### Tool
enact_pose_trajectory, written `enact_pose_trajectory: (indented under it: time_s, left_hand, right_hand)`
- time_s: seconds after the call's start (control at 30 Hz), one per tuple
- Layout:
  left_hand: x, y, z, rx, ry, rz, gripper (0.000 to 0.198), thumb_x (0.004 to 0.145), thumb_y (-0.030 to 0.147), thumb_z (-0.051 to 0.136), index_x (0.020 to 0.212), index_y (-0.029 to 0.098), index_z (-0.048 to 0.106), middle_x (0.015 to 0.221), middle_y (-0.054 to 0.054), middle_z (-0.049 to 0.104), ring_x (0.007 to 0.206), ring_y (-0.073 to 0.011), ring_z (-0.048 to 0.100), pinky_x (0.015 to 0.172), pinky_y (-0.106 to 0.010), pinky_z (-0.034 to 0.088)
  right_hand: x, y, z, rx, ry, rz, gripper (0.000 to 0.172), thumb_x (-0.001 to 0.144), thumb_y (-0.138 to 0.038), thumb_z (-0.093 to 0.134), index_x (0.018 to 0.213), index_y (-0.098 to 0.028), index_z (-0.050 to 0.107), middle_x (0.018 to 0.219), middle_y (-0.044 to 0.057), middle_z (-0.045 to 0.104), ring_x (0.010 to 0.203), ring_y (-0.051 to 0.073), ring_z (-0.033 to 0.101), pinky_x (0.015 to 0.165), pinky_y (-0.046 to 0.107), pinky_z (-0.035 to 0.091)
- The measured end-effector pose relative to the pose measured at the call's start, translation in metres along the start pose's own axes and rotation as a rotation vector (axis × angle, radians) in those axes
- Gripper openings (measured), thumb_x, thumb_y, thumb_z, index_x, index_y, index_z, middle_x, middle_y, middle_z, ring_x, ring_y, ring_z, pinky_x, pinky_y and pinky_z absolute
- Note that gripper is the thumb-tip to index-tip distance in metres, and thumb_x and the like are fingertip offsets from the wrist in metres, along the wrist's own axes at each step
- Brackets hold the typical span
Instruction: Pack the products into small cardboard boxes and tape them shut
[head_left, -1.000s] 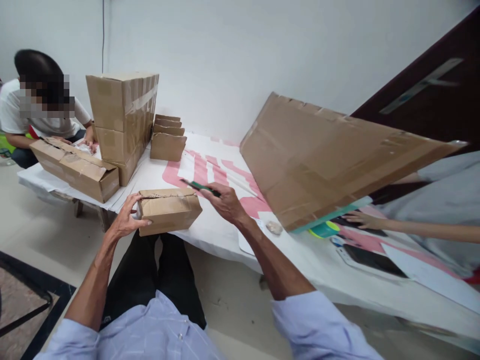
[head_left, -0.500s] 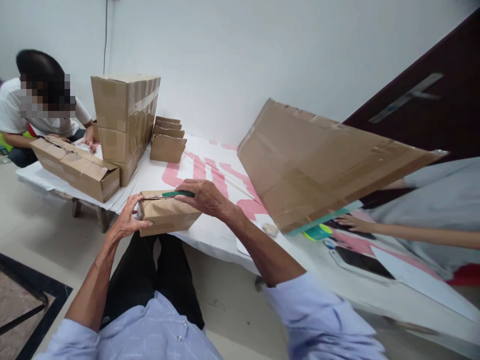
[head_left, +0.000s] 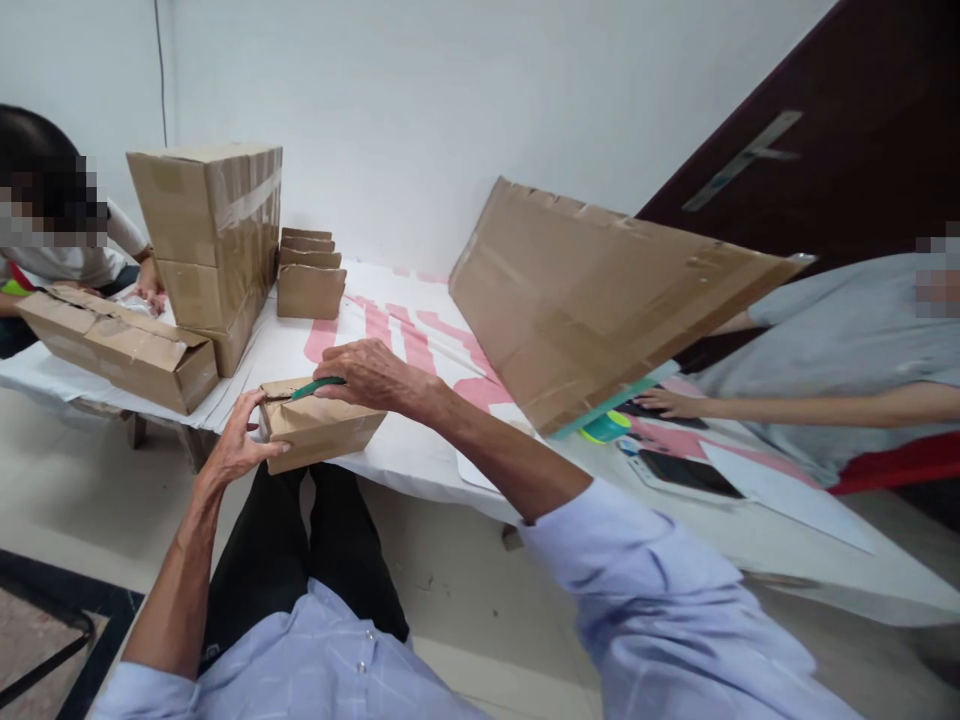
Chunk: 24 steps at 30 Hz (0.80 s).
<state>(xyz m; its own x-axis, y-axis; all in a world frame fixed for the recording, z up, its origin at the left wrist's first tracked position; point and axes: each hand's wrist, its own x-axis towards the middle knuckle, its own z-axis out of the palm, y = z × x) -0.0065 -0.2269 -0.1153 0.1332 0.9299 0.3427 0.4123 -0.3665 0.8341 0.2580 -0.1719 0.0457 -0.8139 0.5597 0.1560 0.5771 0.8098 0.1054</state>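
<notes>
A small brown cardboard box [head_left: 319, 436] sits at the near edge of the low white-covered table [head_left: 420, 470]. My left hand [head_left: 238, 440] grips its left end, fingers curled round the corner. My right hand [head_left: 367, 375] rests over the box top and holds a green-handled knife [head_left: 315, 387], whose tip lies on the taped top seam near the left end.
A tall taped carton [head_left: 214, 235], a long open carton [head_left: 112, 345] and a row of small boxes [head_left: 309, 280] stand at the back left. A large flat cardboard sheet [head_left: 600, 300] is held tilted on the right by a person in grey. A second person sits at the far left.
My right hand brought the green knife from above the table down onto the box top and drew it leftward along the seam. The view shifted slightly right.
</notes>
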Motion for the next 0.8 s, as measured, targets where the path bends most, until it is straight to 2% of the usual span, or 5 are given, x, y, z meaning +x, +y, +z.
enact_pose_trajectory:
  time_s: [0.3, 0.43, 0.57, 0.67, 0.8]
  left_hand:
    - [0.000, 0.002, -0.001, 0.000, -0.009, -0.006, 0.088, 0.069, 0.049, 0.091, 0.145, 0.031, 0.052, 0.155, -0.014, 0.047, 0.143, -0.0383, 0.050, 0.099, -0.050, 0.056]
    - [0.001, 0.001, -0.003, 0.002, -0.016, -0.015, 0.082, 0.072, 0.047, 0.089, 0.144, 0.030, 0.053, 0.155, -0.013, 0.048, 0.142, -0.0367, 0.051, 0.101, -0.050, 0.055]
    - [0.007, 0.001, 0.003, -0.025, -0.021, 0.014, 0.082, 0.070, 0.044, 0.090, 0.143, 0.030, 0.055, 0.155, -0.012, 0.048, 0.144, -0.0367, 0.051, 0.103, -0.049, 0.056]
    - [0.018, -0.002, 0.006, -0.054, -0.041, 0.028, 0.085, 0.068, 0.042, 0.092, 0.143, 0.029, 0.056, 0.155, -0.013, 0.049, 0.145, -0.0374, 0.051, 0.104, -0.049, 0.057]
    - [0.035, -0.014, -0.003, -0.081, -0.032, -0.012, 0.093, 0.063, 0.042, 0.095, 0.146, 0.026, 0.055, 0.157, -0.016, 0.049, 0.146, -0.0394, 0.050, 0.103, -0.051, 0.058]
  right_hand:
    - [0.008, 0.004, 0.006, -0.059, -0.039, 0.037, 0.036, 0.107, -0.050, 0.061, 0.105, -0.020, 0.081, 0.102, 0.008, 0.077, 0.085, 0.019, 0.067, 0.065, 0.029, 0.030]
    - [0.003, 0.008, 0.001, -0.169, -0.138, 0.095, 0.044, 0.108, -0.053, 0.055, 0.106, -0.017, 0.081, 0.104, 0.012, 0.077, 0.087, 0.022, 0.069, 0.064, 0.029, 0.029]
    - [-0.028, 0.031, 0.001, -0.197, -0.193, 0.226, 0.048, 0.109, -0.055, 0.050, 0.109, -0.020, 0.082, 0.105, 0.012, 0.078, 0.089, 0.022, 0.070, 0.064, 0.029, 0.029]
    - [-0.061, 0.053, 0.006, -0.193, -0.116, 0.281, 0.043, 0.110, -0.053, 0.050, 0.115, -0.024, 0.081, 0.108, 0.011, 0.078, 0.095, 0.022, 0.070, 0.064, 0.029, 0.031]
    - [-0.102, 0.079, 0.021, -0.199, -0.027, 0.410, 0.034, 0.110, -0.045, 0.054, 0.112, -0.026, 0.082, 0.108, 0.010, 0.078, 0.090, 0.021, 0.069, 0.064, 0.028, 0.036]
